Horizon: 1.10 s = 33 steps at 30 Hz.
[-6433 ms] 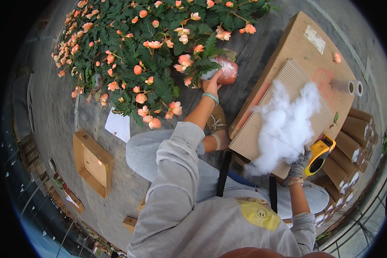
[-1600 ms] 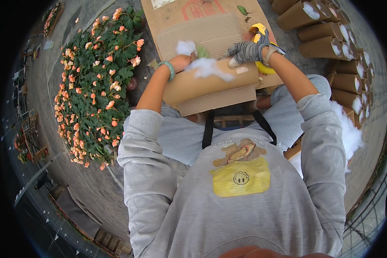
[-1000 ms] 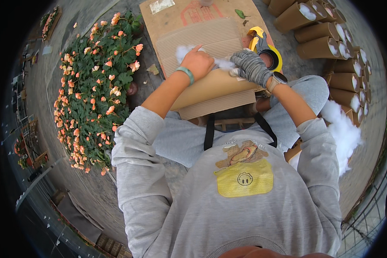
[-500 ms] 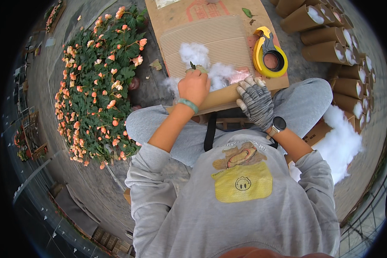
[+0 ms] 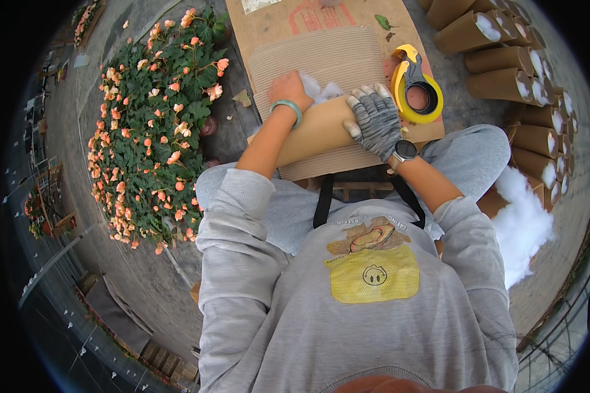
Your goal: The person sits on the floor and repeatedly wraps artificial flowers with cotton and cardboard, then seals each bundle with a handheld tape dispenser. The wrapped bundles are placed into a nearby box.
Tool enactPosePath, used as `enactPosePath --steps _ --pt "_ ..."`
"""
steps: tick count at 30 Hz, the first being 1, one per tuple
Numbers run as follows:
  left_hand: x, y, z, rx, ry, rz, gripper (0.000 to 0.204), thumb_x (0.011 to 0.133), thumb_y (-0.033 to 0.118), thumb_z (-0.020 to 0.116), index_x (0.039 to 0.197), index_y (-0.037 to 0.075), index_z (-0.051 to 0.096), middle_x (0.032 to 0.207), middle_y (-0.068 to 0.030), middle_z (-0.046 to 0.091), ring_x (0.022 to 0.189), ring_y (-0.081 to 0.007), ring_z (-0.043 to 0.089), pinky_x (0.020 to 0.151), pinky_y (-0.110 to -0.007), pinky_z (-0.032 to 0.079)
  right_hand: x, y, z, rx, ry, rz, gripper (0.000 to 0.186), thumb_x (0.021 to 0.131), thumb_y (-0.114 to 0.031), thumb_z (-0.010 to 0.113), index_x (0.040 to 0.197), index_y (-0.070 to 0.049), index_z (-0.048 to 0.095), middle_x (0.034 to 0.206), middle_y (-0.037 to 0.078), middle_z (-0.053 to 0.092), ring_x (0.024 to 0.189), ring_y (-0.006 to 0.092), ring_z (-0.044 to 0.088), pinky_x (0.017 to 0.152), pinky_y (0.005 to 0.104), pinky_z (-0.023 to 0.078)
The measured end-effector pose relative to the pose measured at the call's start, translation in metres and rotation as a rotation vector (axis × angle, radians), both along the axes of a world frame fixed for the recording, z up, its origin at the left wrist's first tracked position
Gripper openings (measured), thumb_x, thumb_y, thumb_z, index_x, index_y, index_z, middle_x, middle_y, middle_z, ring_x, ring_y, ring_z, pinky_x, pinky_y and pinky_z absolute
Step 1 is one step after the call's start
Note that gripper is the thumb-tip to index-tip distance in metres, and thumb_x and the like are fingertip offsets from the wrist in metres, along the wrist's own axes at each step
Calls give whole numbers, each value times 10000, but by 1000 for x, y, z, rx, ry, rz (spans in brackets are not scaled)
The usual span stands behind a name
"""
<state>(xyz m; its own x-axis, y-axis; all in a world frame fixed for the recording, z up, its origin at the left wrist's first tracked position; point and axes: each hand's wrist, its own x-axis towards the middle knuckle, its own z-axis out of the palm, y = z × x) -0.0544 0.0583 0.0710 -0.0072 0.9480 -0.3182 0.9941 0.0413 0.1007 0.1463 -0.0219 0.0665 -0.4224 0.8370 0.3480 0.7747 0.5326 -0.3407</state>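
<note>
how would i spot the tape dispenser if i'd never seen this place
Find the large cardboard box at the top centre of the view, in front of the seated person. Near its right edge, just beside the grey-gloved right hand, lies the tape dispenser. Ring-shaped with a handle, it is the only bright yellow item on the box.

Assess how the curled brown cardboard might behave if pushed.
The curled brown cardboard seems bendable yet springy: it arches smoothly without a visible crease. It's probably light for its size, looking like sheet material. Pushed, it might roll or uncurl, given its rounded form under the gloved right hand.
</note>
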Motion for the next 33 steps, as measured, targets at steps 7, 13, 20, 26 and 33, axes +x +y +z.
enactPosePath --steps 7,13,20,26,33 --pt "-11 4 14 -366 -274 -668 310 715 168 610 1011 125 690 954 -140 671 1031 -347 567 868 -452 446 3 -28 4 44 7 -6 544 767 -336 606 1185 -2 507 1231 175 514 1219 329 430 1079 512 233" --pt "-22 13 14 -495 -603 -302 636 895 562 381 1260 60 521 1211 -187 570 1100 -310 543 974 -397 372 -6 15 12 -124 -90 -44 523 797 -423 563 1126 -17 555 1131 164 576 1119 320 505 1054 481 282" --pt "-18 35 19 -707 -575 -415 776 811 709 409 1161 36 571 1092 -183 618 1005 -308 592 867 -398 439 -12 60 16 -295 -130 -33 422 820 -425 523 962 -36 604 935 136 625 908 309 577 961 454 376" --pt "-23 -8 23 -582 -405 -545 788 710 737 526 1029 21 608 998 -223 634 923 -348 615 810 -403 469 -16 26 17 -224 -177 -8 375 757 -368 569 932 -37 601 878 140 597 889 315 566 960 474 372" --pt "-25 10 4 -708 -688 -410 879 667 740 571 1156 10 546 1021 -231 632 971 -356 607 855 -384 459 -20 57 23 -503 -267 49 289 832 -270 529 959 -22 607 861 173 600 852 342 554 825 447 424"
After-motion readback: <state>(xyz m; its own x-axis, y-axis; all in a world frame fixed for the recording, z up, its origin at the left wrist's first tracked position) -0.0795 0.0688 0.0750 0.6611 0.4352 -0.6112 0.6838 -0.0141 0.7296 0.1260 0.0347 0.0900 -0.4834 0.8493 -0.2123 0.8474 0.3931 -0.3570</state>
